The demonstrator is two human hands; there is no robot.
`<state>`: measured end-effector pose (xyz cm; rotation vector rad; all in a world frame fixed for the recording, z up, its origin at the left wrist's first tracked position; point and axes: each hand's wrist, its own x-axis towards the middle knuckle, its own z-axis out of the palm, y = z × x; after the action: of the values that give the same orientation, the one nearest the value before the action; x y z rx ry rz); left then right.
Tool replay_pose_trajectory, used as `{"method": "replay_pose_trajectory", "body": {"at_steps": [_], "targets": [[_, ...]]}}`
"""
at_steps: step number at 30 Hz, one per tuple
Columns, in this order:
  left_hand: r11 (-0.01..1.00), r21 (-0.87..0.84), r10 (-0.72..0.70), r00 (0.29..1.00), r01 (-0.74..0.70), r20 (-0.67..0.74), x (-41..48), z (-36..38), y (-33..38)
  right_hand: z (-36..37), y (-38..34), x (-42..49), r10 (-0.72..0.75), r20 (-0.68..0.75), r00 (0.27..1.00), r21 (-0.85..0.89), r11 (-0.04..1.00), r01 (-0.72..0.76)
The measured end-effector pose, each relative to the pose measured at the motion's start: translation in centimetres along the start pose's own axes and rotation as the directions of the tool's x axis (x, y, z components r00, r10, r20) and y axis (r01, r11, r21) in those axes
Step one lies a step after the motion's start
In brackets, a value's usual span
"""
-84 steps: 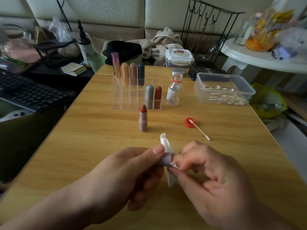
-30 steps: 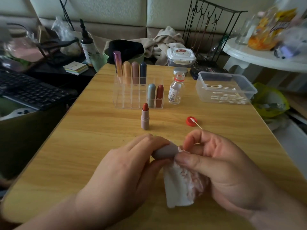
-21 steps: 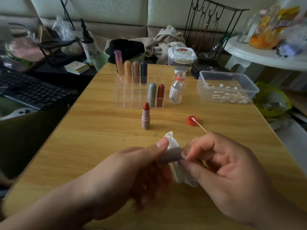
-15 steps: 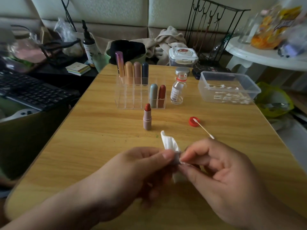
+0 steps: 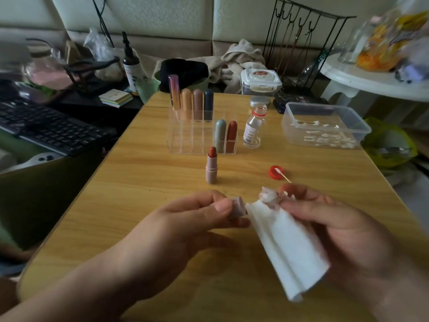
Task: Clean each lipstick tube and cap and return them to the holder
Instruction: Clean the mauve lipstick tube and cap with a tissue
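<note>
This is looking like a lived-in room of a home: a crumpled beige cloth (image 5: 239,59) is lying against padded cream cushions (image 5: 162,17) behind the wooden bench (image 5: 139,205). A wire jewellery stand (image 5: 301,43) is standing beside the cloth, a black keyboard (image 5: 48,126) is sitting to the left, and snack bags (image 5: 385,40) are crowding a white side table (image 5: 371,82) on the right.

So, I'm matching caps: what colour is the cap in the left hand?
Dusty mauve-pink; the cap shows best in the head view.
</note>
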<state>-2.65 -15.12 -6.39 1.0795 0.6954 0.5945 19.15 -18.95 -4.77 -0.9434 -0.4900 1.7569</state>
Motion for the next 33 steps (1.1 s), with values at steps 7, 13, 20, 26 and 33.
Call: {"method": "replay_pose_trajectory", "body": {"at_steps": [7,13,20,26,33], "targets": [[0.981,-0.195,0.017,0.998,-0.007,0.052,0.1,0.1,-1.0,-0.5,1.5,0.8,-0.063,0.017,0.998,-0.026,0.998,0.064],[0.821,0.555,-0.07,0.989,0.132,-0.132,-0.5,-0.2,1.0,-1.1,1.6,1.2,-0.45,-0.091,0.889,-0.703,0.661,0.262],[0.656,0.715,-0.107,0.968,0.241,-0.228,-0.7,-1.1,2.4,-1.5,3.1,2.0,-0.579,0.016,0.815,-0.943,0.261,0.204],[0.691,0.684,0.079,0.916,0.234,-0.393,-1.4,-2.8,4.4,-1.4,1.6,2.5,-0.598,0.136,0.79,-0.987,-0.147,0.059],[0.901,0.434,0.228,0.825,0.023,-0.517,-0.2,-4.8,3.9,2.9,0.4,6.5,-0.488,0.097,0.868,-0.995,-0.031,0.093]]}}
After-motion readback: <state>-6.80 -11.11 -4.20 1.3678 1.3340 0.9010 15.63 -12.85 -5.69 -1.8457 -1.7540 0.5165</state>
